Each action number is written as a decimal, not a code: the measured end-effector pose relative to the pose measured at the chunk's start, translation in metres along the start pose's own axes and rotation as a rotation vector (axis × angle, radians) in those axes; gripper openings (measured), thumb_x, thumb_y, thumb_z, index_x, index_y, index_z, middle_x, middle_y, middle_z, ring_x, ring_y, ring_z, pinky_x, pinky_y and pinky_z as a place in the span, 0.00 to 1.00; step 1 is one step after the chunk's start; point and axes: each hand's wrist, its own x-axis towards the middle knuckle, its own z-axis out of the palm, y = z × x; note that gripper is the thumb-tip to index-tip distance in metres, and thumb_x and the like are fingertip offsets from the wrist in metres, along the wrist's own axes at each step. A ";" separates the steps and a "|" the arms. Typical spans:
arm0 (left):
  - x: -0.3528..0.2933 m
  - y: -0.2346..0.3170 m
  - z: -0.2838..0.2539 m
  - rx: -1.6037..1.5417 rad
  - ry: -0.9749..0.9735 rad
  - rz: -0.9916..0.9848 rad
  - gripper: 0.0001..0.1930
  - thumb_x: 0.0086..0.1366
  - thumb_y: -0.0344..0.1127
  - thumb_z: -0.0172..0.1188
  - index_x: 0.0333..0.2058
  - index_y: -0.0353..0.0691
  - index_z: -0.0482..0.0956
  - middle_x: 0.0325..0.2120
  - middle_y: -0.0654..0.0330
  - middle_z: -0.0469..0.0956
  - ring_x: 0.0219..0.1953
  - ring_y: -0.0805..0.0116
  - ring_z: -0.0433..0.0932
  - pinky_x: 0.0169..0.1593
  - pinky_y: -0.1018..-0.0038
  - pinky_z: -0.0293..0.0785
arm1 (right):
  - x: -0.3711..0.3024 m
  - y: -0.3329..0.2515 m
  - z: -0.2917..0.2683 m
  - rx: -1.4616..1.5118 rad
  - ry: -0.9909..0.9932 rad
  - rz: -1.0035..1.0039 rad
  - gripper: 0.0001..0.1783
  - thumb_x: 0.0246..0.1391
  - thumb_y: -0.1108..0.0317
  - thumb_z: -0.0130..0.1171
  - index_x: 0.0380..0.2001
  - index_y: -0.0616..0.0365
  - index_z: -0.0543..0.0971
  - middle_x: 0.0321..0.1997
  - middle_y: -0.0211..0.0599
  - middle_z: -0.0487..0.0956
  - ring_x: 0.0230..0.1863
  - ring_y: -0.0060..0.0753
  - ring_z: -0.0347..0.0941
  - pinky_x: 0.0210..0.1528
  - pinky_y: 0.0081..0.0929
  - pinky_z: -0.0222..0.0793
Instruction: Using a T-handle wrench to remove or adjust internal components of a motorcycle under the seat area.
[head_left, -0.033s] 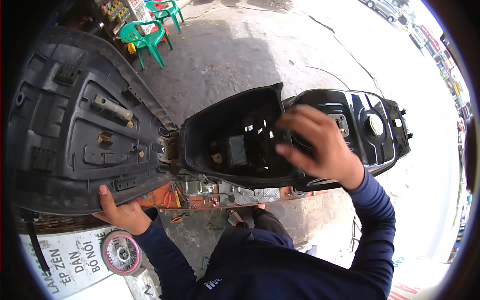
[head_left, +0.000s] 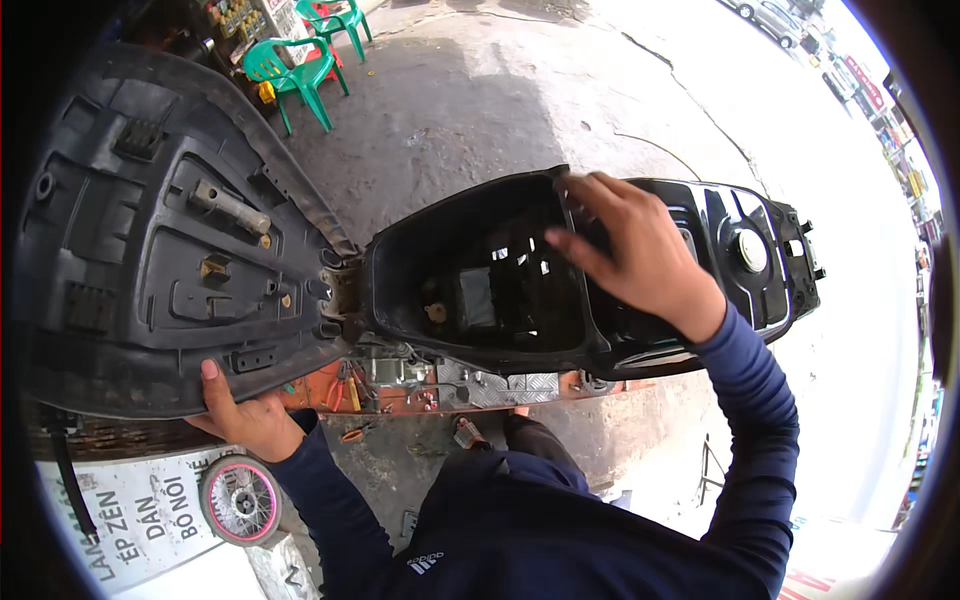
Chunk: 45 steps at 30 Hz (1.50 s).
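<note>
A black motorbike seat (head_left: 130,260) is tipped up at the left, its ribbed plastic underside facing me. My left hand (head_left: 250,418) grips the seat's near edge, thumb on the underside and fingers mostly hidden behind it. To the right of the hinge (head_left: 343,290) lies the black under-seat storage box (head_left: 375,270), open at the top. My right hand (head_left: 640,250) is over the box's right end, at its far right corner. Its thumb and fingers are apart, with nothing seen between them; whether they touch the rim I cannot tell.
A glossy black fuel tank (head_left: 715,250) with a pale cap (head_left: 747,250) adjoins the box on the right. Pliers and other tools lie on an orange bench (head_left: 320,388) near me. A pink-rimmed wheel (head_left: 241,500) stands lower left, and green plastic chairs (head_left: 300,72) stand beyond the seat.
My right hand has shifted slightly away from me, its fingertips now by the box's far right corner. My left hand keeps its hold on the seat.
</note>
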 end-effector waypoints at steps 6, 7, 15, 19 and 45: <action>0.006 -0.018 -0.010 0.041 -0.074 0.164 0.31 0.58 0.32 0.65 0.61 0.38 0.68 0.58 0.53 0.69 0.57 0.60 0.73 0.58 0.62 0.76 | 0.038 0.069 0.049 -0.361 -0.413 0.314 0.25 0.47 0.58 0.66 0.46 0.61 0.78 0.35 0.52 0.81 0.43 0.56 0.78 0.46 0.47 0.72; 0.007 -0.019 -0.010 0.104 -0.079 0.238 0.31 0.58 0.32 0.65 0.60 0.38 0.68 0.58 0.53 0.69 0.57 0.60 0.73 0.58 0.62 0.76 | 0.037 0.071 0.050 -0.354 -0.417 0.297 0.25 0.47 0.58 0.66 0.46 0.61 0.78 0.35 0.52 0.81 0.43 0.56 0.78 0.46 0.47 0.72; 0.033 -0.027 -0.041 0.604 -0.346 0.900 0.24 0.58 0.24 0.65 0.55 0.38 0.74 0.55 0.49 0.63 0.59 0.51 0.71 0.60 0.58 0.77 | 0.027 0.076 0.050 -0.023 -0.198 0.403 0.18 0.44 0.63 0.65 0.40 0.60 0.81 0.35 0.50 0.83 0.43 0.54 0.79 0.47 0.43 0.73; 0.040 -0.010 -0.031 0.363 -0.319 0.697 0.23 0.57 0.21 0.65 0.53 0.38 0.75 0.53 0.49 0.62 0.60 0.48 0.71 0.61 0.57 0.76 | 0.019 0.071 0.041 0.046 -0.050 0.392 0.18 0.46 0.65 0.64 0.40 0.62 0.82 0.32 0.51 0.83 0.38 0.51 0.81 0.44 0.39 0.74; 0.063 -0.007 -0.042 0.261 -0.197 0.433 0.23 0.56 0.22 0.64 0.52 0.35 0.74 0.54 0.43 0.69 0.52 0.52 0.76 0.55 0.60 0.79 | 0.013 0.045 0.019 0.079 -0.001 0.383 0.18 0.47 0.63 0.63 0.39 0.65 0.81 0.33 0.55 0.82 0.39 0.58 0.79 0.45 0.42 0.74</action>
